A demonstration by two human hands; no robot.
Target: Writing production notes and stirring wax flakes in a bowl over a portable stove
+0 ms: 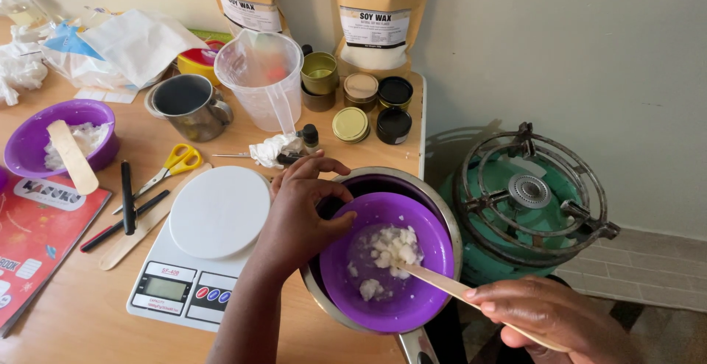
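Note:
My left hand (298, 213) grips the rim of a purple plastic bowl (420, 298) and tilts it inside a steel pot (442, 196) at the table's right edge. White wax chunks (392, 248) lie in the bowl. My right hand (549, 316) holds a flat wooden stick (442, 281) whose tip touches the wax.
A white kitchen scale (213, 239) sits left of the pot. Behind it are yellow scissors (177, 161), pens, a metal mug (188, 103), a clear measuring jug (261, 77), several small tins, two brown bags and a second purple bowl (29, 139). A green gas burner (526, 198) stands right of the table.

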